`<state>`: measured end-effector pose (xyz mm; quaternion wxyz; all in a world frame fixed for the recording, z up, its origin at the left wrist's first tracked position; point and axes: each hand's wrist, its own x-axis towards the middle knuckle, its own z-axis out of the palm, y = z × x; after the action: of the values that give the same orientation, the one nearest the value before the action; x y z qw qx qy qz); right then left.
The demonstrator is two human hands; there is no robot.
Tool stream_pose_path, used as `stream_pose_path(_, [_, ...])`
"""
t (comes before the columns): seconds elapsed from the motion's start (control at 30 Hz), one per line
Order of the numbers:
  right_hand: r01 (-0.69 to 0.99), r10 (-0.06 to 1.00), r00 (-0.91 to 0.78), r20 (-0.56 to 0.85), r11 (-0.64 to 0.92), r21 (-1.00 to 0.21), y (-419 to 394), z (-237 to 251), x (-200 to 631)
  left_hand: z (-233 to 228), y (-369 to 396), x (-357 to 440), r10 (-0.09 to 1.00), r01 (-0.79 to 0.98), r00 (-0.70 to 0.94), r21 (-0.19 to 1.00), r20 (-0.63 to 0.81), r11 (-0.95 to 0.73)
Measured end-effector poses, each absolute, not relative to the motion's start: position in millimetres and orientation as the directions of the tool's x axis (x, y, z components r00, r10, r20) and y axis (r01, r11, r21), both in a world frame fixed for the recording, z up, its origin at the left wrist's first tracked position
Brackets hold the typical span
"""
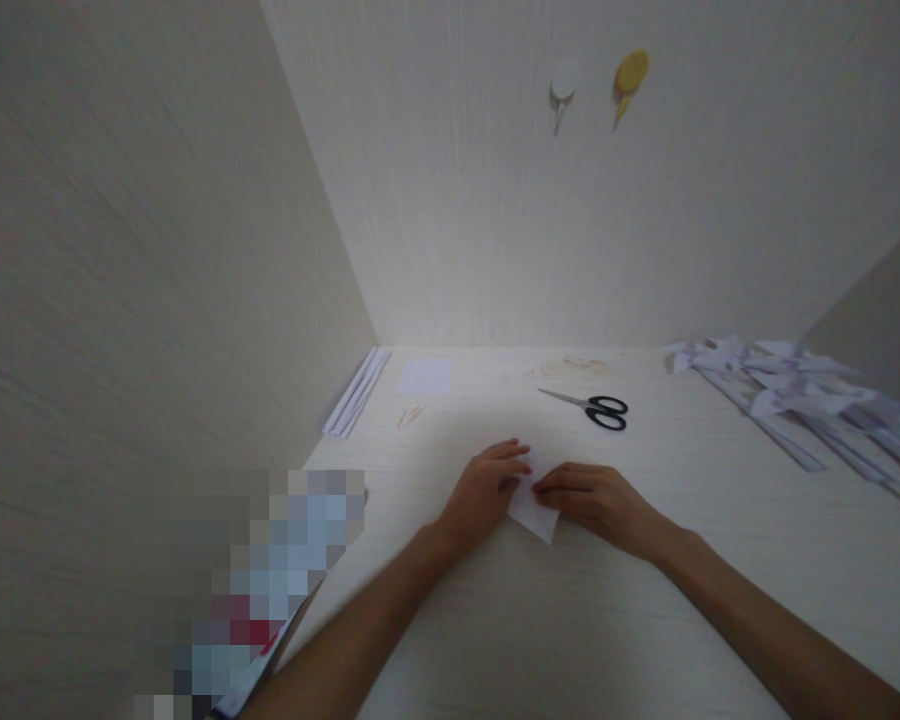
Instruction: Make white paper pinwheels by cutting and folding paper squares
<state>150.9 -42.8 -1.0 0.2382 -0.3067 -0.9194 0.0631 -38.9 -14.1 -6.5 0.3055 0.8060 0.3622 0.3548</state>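
A small piece of white paper lies on the table between my hands, one corner pointing toward me. My left hand grips its left side, with thumb and fingers bent over the sheet. On the other side, my right hand pinches the paper with its fingertips close together. Just beyond my right hand is a pair of scissors with black handles, blades pointing left. A flat white paper square lies farther back on the left. In front of that square are several thin wooden sticks.
Rolled white paper sticks lie by the left wall. Several paper pinwheels on paper sticks are piled at the right. Thin tan pieces are scattered near the back wall. A white hook and a yellow hook are on that wall.
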Motion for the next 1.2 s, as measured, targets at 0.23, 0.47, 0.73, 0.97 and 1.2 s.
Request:
stream_pose_path(0.23, [0.528, 0.733, -0.600, 0.322, 0.665, -0.529, -39.2, 1.3, 153.1, -4.9, -13.9, -37.0, 0.787, 0.311, 0.525, 0.789, 0.323, -0.531])
stream_pose_path(0.47, [0.596, 0.872, -0.448, 0.198, 0.456, -0.661, -35.4, 1.5, 146.8, -3.1, -15.0, -36.5, 0.779, 0.325, 0.553, 0.785, 0.295, -0.527])
stream_pose_path(0.73, [0.702, 0.969, -0.206, 0.137, 0.244, -0.669, -34.7, -1.7, 137.3, -5.4, -14.4, -35.7, 0.897, 0.313, 0.393, 0.887, 0.204, -0.339])
stream_pose_path(0.97, [0.728, 0.977, -0.138, 0.159, 0.209, -0.652, -36.1, -2.5, 133.9, -2.1, -18.9, -36.5, 0.868, 0.409, 0.421, 0.799, 0.263, -0.441])
stream_pose_path(1.2, [0.707, 0.972, -0.223, 0.072, 0.212, -0.675, -33.5, 2.4, 142.1, -2.4, -12.5, -44.4, 0.845, 0.397, 0.497, 0.815, 0.196, -0.423])
